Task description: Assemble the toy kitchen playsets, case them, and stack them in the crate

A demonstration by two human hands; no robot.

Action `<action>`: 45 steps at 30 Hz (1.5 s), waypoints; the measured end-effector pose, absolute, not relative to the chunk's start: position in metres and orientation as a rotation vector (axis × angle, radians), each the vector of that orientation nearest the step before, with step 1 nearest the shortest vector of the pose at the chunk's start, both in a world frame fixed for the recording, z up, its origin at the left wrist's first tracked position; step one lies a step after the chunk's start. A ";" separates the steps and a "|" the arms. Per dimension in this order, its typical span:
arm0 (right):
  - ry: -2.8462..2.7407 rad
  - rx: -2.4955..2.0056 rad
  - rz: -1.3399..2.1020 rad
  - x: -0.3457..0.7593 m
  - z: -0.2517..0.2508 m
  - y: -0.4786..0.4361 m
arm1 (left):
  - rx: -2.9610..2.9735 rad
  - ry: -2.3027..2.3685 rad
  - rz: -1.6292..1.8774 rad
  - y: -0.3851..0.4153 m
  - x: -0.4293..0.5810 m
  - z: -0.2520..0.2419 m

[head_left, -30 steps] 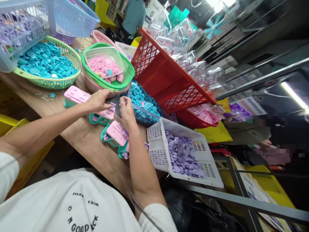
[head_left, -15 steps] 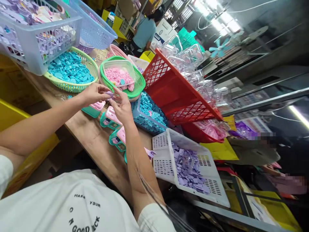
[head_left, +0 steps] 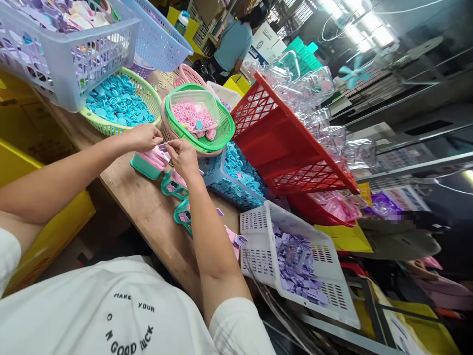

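Note:
Between my two hands is a small purple piece (head_left: 163,145), pinched at both sides. My left hand (head_left: 145,137) closes on its left end, and my right hand (head_left: 182,157) grips its right end with bent fingers. Just below them stands a teal and pink box (head_left: 147,166) on the wooden table (head_left: 138,202). More teal and pink boxes (head_left: 173,185) form a slanting row, partly hidden by my right forearm. Near the row's far end lies a pink piece with a purple part (head_left: 235,240).
Behind my hands are a basket of blue pieces (head_left: 120,101) and a green basket (head_left: 225,129) with pink pieces. A tilted red crate (head_left: 284,133) stands right of them. A white basket (head_left: 258,246) holds purple pieces. A person (head_left: 232,45) is farther back.
The view has shifted, so the baskets appear farther right. Both hands have lowered toward the nearest teal and pink box, with the purple piece still between them.

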State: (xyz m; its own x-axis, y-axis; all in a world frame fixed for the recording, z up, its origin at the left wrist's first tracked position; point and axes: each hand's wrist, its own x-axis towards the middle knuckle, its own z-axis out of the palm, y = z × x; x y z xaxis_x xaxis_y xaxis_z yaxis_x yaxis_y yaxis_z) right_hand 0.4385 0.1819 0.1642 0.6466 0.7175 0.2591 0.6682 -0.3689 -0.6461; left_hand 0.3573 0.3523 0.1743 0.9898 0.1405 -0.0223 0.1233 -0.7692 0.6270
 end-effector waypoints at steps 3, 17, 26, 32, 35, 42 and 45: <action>-0.896 -2.043 0.086 0.447 0.157 0.183 | 2.641 0.335 0.316 0.321 0.341 0.170; -0.731 -1.814 0.262 0.445 0.163 0.170 | 2.725 -0.145 0.231 0.364 0.330 0.163; -0.766 -1.828 0.351 0.435 0.153 0.185 | 2.805 -0.104 0.145 0.352 0.321 0.150; -0.750 -1.850 0.304 0.433 0.150 0.178 | 2.320 -0.451 0.161 0.362 0.316 0.146; -0.778 -1.909 0.256 0.428 0.150 0.176 | 2.201 -0.139 0.430 0.348 0.321 0.143; -0.887 -1.821 0.270 0.424 0.160 0.168 | 1.834 0.077 0.381 0.327 0.338 0.155; -1.010 -1.762 0.291 0.428 0.163 0.166 | 1.696 0.079 0.230 0.332 0.341 0.163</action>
